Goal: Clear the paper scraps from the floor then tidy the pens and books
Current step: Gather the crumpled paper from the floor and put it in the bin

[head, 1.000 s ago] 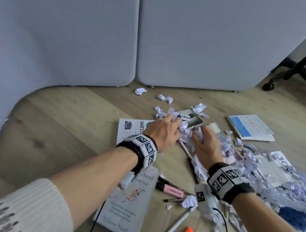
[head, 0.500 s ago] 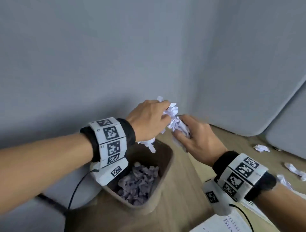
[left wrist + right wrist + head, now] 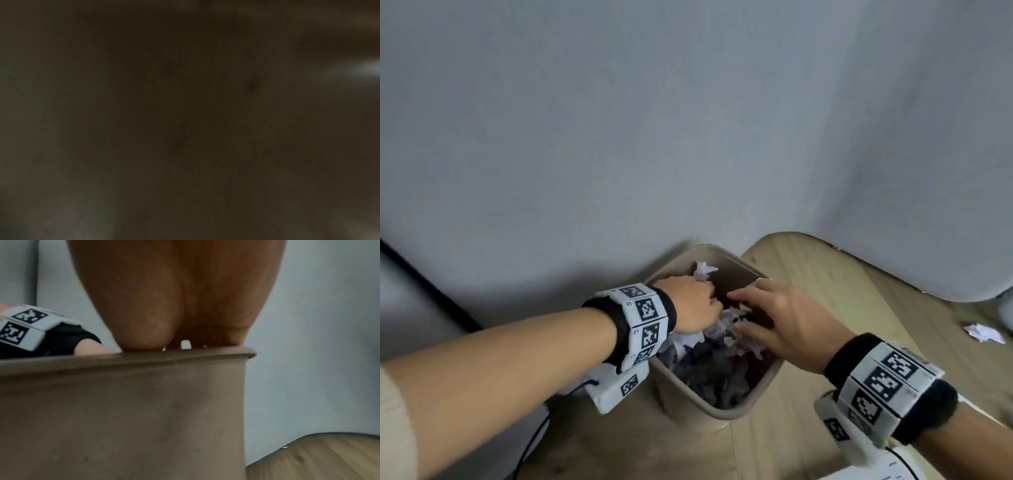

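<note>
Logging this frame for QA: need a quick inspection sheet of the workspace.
Surface: wood floor, bare near the bin.
Job's things: paper scraps fill the bin; one scrap lies on the floor at right; book corner at bottom edge.
Clutter: nothing seen.
Grippers: left hand curled into the scraps, grip unclear; right hand open over the bin.
Cables: black cable under the left arm; another along the wall.
Surroundings: grey panels behind.
</note>
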A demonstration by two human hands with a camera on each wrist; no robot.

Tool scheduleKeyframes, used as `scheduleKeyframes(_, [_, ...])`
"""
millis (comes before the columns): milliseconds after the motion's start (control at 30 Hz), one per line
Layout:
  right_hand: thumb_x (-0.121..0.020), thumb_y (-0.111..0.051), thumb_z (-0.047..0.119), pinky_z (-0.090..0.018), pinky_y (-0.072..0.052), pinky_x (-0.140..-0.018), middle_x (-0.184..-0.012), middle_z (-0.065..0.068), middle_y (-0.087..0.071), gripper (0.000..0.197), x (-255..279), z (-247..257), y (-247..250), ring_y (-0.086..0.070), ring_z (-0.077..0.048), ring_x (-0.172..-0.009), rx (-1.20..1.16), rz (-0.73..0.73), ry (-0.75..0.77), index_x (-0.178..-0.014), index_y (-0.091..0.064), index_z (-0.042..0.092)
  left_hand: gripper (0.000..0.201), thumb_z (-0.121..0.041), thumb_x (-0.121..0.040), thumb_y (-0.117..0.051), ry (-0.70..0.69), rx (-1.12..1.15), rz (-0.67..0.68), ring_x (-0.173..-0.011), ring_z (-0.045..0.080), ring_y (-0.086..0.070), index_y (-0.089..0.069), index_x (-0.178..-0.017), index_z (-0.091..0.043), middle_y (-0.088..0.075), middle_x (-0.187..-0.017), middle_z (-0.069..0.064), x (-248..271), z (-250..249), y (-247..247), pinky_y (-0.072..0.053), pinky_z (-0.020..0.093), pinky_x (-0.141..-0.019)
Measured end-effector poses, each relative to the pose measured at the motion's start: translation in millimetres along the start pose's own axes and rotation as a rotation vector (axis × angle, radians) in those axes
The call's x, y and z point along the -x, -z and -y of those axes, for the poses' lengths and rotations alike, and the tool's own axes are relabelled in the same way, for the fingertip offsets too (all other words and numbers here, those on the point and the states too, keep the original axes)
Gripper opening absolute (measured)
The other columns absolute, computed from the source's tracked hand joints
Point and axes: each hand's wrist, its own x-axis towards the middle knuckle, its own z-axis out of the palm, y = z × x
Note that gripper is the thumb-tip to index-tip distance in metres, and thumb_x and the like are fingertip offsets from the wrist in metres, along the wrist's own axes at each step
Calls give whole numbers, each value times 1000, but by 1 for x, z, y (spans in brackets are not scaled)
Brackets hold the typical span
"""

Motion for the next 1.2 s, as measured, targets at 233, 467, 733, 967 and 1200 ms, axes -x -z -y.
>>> scheduleKeyframes(233, [-86, -60, 29, -31, -50, -64, -109, -1, -53, 36, 17, -20, 6, -56, -19, -88, 209, -337, -209, -121, -54, 21, 33, -33, -94, -36, -28, 41, -92, -86, 22, -59, -64, -80, -20, -65, -87, -2, -11, 7, 26, -45, 31, -72])
scheduleKeyframes(467, [-97, -36, 16, -31, -49, -57, -76, -10, -65, 23, 29, -53, 8, -64, -25, -63, -150, -92, -631, -100, -55, 4, 19, -28, -88, -53, -82, 131, -246, -80, 16, -61, -68, -81, -19, -69, -84, -5, -20, -16, 45, -46, 27, -71])
scheduleKeyframes(733, [-89, -38, 21, -46, -56, -77, -82, -19, -68, 24, 86, -126, 42, -67, -37, -79, -151, -408, -1012, -87, -57, 7, 16, -35, -89, -52, -245, 52, -328, -89, 18, -56, -63, -83, -24, -58, -90, -6, -46, -75, 45, -43, 29, -76])
scheduleKeyframes(967, [-87, -35, 33, -44, -58, -78, -82, -17, -72, 41, 125, -149, 57, -71, -35, -80, -450, -576, -1099, -86, -62, 3, 29, -40, -93, -45, -260, -20, -410, -87, 24, -55, -58, -80, -17, -53, -89, -1, -68, -145, 25, -45, 34, -73])
scheduleKeyframes(1200, [-99, -44, 31, -39, -60, -63, -86, -9, -72, 23, 220, -132, 42, -71, -26, -67, -680, -710, -1109, -104, -56, 12, 22, -34, -89, -49, -605, 48, -562, -71, 24, -48, -50, -74, -19, -52, -83, -2, -46, -269, 22, -42, 34, -63])
